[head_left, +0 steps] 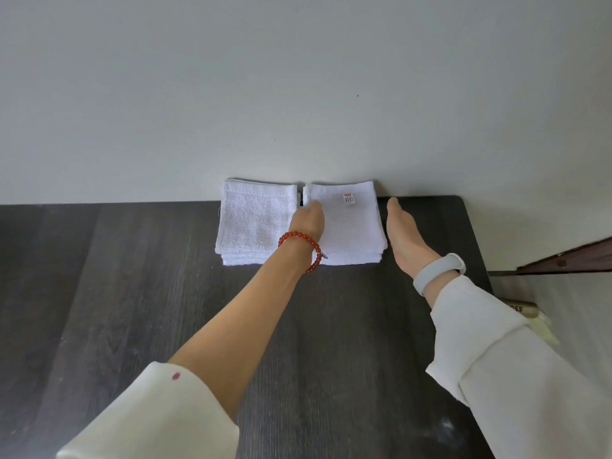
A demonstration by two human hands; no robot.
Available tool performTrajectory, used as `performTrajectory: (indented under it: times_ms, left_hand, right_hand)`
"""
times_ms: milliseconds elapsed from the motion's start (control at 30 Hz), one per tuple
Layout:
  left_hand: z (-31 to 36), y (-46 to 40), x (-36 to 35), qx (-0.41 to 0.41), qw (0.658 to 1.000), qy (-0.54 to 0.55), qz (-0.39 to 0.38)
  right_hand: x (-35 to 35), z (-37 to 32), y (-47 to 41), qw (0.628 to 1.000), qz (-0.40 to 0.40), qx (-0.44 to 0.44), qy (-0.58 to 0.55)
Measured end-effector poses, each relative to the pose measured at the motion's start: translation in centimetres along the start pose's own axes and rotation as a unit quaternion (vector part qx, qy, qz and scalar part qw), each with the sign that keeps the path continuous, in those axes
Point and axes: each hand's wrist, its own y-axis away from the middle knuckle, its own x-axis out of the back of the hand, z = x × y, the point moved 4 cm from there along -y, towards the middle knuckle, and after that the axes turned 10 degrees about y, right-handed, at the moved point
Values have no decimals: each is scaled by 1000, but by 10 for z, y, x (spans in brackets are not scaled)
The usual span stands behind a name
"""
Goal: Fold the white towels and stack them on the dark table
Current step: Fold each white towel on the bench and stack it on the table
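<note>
Head view: two stacks of folded white towels sit side by side at the far edge of the tabletop point(132, 293) against the wall, left stack point(255, 223) and right stack point(351, 230) nearly touching. Left hand point(309, 220) rests flat on the right stack's left part, fingers straight, gripping nothing; right hand point(405, 236) stands edge-on just beside that stack's right side, fingers straight too. Risk: squaring too hard could skew the layers or shove them into the left stack; towels per stack can't be counted.
</note>
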Motion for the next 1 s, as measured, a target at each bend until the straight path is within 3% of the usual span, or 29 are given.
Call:
performTrajectory:
  times_ms: [167, 367, 500, 633, 767, 900, 1000]
  left_hand:
    - [3, -8, -4, 21, 1000, 7, 12]
    - [1, -12, -3, 45, 996, 75, -25]
    - [0, -12, -7, 46, 997, 56, -15]
    - [-9, -18, -4, 52, 991, 118, -41]
    - [-21, -12, -7, 41, 992, 107, -55]
    - [-29, -2, -2, 22, 993, 118, -22]
    - [-48, 2, 0, 16, 991, 134, -18]
  right_hand:
    - [-12, 4, -7, 998, -56, 11, 39]
    - [-3, 4, -13, 999, -41, -3, -24]
    - [-19, 9, -5, 996, -80, -12, -22]
    - [-4, 18, -13, 999, -25, -19, -44]
    - [-12, 30, -6, 996, -77, -10, -47]
    - [-1, 45, 1, 993, 0, -36, -113]
    - [-3, 56, 7, 994, -9, -30, -109]
